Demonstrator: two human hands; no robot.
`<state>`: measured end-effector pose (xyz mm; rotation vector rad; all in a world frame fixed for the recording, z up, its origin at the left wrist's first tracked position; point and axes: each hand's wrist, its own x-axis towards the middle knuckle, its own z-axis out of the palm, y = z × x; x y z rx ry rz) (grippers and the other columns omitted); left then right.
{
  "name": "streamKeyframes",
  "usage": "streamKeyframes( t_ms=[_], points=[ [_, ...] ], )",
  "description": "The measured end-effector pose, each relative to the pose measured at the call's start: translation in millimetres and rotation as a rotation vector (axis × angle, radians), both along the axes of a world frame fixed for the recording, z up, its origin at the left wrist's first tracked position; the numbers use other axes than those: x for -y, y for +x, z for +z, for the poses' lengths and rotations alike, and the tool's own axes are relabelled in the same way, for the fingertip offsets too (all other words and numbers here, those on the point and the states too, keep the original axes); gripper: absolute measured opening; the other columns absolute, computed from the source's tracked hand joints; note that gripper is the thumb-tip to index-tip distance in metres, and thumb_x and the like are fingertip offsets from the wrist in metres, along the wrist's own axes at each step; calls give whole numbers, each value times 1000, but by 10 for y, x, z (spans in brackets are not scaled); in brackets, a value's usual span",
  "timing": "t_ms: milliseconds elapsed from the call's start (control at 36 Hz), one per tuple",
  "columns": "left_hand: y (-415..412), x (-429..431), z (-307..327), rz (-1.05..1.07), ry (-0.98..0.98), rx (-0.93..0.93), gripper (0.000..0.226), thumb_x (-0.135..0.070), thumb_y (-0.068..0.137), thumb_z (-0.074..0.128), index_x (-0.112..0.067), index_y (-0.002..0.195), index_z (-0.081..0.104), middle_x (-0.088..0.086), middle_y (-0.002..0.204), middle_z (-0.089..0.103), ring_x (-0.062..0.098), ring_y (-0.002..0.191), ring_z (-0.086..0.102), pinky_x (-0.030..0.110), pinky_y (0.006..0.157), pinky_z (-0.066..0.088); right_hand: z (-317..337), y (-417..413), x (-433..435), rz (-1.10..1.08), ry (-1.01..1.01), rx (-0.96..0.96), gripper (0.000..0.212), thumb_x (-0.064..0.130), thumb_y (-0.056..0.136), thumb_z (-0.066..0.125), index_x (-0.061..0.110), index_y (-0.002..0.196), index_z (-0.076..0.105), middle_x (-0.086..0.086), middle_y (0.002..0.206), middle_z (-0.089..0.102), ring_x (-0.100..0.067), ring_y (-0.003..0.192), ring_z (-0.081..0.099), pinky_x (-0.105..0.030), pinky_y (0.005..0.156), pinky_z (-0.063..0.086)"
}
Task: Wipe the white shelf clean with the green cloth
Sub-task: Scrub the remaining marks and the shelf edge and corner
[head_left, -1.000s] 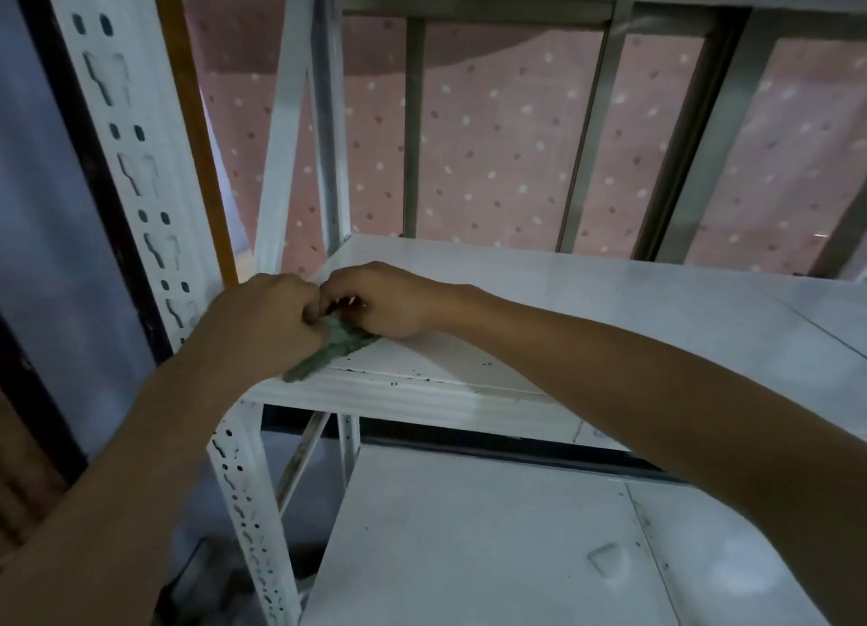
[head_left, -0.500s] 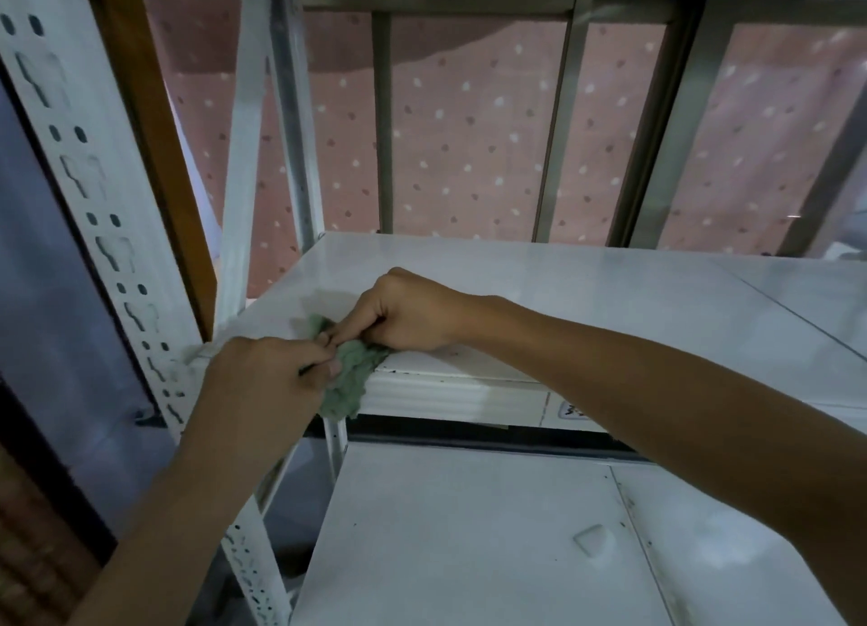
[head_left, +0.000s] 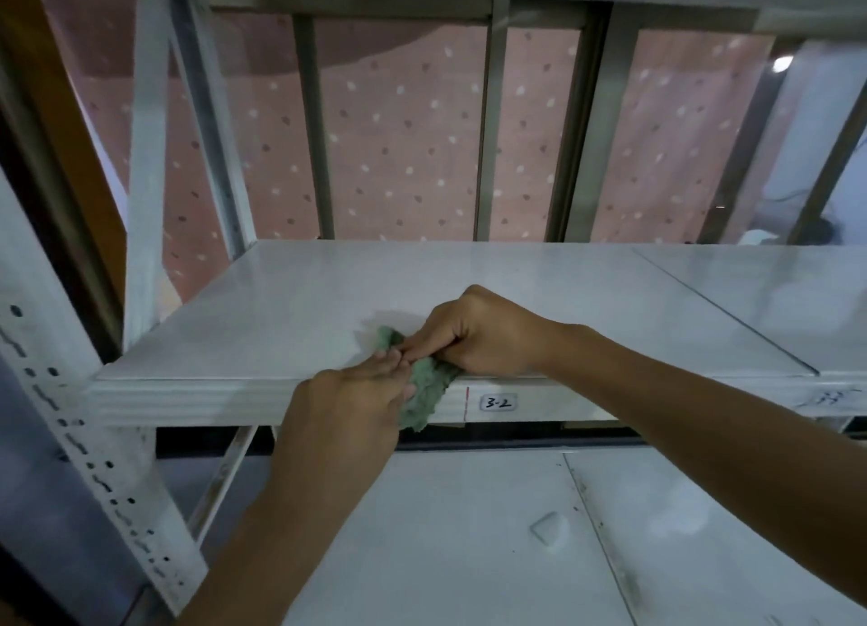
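The white shelf [head_left: 291, 306] runs across the middle of the view, its front lip facing me. A crumpled green cloth [head_left: 424, 393] hangs over that front edge near the middle. My right hand [head_left: 483, 332] rests on the shelf top and pinches the cloth's upper part. My left hand [head_left: 349, 412] is in front of the lip, below and left of the right hand, its fingers on the cloth's left side. Much of the cloth is hidden under both hands.
A perforated white upright [head_left: 70, 414] stands at the left. A label reading 3-2 [head_left: 498, 402] is stuck on the lip right of the cloth. A lower white shelf [head_left: 445, 546] lies beneath. Metal bars [head_left: 490, 123] and a pink dotted curtain [head_left: 403, 123] close the back.
Both hands and the cloth now sit further right along the front edge, away from the left corner post. The cloth hangs lower over the lip than before.
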<state>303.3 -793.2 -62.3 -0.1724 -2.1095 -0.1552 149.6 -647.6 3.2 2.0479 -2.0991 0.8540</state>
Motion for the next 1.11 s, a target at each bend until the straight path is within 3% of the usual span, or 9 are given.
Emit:
streamKeyframes(
  t_ms=[139, 278, 500, 611, 694, 833, 917, 972, 1111],
  points=[
    [-183, -388, -18, -28, 18, 49, 20, -8, 72, 80, -6, 91, 85, 12, 102, 81, 25, 89, 81, 43, 56, 66, 1, -121, -434, -54, -16, -64, 50, -14, 74, 60, 17, 108, 78, 6, 108, 75, -1, 98, 71, -29, 87, 57],
    [-391, -727, -37, -119, 30, 111, 41, 5, 56, 100, -5, 92, 84, 13, 105, 81, 26, 91, 81, 42, 56, 66, -15, -244, -904, -130, -35, -74, 47, -10, 75, 57, 18, 106, 78, 10, 107, 75, 2, 97, 69, -24, 85, 57],
    [-827, -1373, -74, -259, -10, 127, 41, 7, 58, 93, -7, 96, 84, 12, 107, 81, 24, 94, 80, 40, 63, 67, 13, -367, -1761, -312, 5, -102, 42, 1, 79, 57, 23, 107, 78, 8, 102, 77, -9, 86, 73, -33, 73, 58],
    [-1046, -1763, -52, -317, -26, 99, 29, 2, 67, 75, -6, 94, 84, 12, 103, 81, 25, 91, 81, 38, 60, 67, 21, -426, -2213, -401, 53, -45, 38, 12, 85, 54, 26, 112, 76, 5, 104, 76, -15, 85, 72, -37, 74, 56],
    [-1176, -2037, -45, -359, -42, 76, 25, -7, 82, 62, -5, 92, 84, 14, 102, 81, 26, 89, 81, 39, 61, 67, 19, -463, -2554, -445, 105, -18, 36, 19, 87, 62, 27, 120, 73, 5, 108, 74, -8, 87, 67, -30, 78, 54],
    [-1452, -2445, -77, -434, -79, 27, 39, -7, 83, 47, -3, 94, 84, 15, 105, 81, 29, 91, 81, 42, 64, 67, -48, -535, -3040, -482, 54, -122, 33, 31, 87, 66, 20, 117, 75, 6, 112, 74, -9, 95, 67, -17, 82, 49],
    [-1596, -2667, -109, -462, -53, 13, 29, 3, 76, 63, -2, 95, 84, 16, 106, 80, 30, 91, 80, 43, 67, 67, -90, -598, -3275, -539, 39, -160, 32, 31, 85, 65, 21, 113, 76, 7, 109, 75, -12, 94, 68, -19, 80, 50],
    [-1672, -2798, -119, -477, -30, 49, 34, 7, 68, 70, -2, 98, 83, 17, 108, 80, 32, 92, 80, 47, 67, 67, -100, -644, -3408, -553, 29, -184, 30, 27, 85, 68, 21, 113, 77, 7, 109, 75, -13, 95, 68, -22, 80, 52],
    [-1778, -3056, -134, -426, -56, 120, 30, 4, 74, 65, -2, 98, 83, 18, 110, 79, 33, 96, 80, 48, 66, 68, -99, -773, -3644, -550, 33, -233, 30, 16, 84, 73, 18, 114, 76, 3, 114, 74, -15, 101, 69, -30, 82, 55]
  ],
)
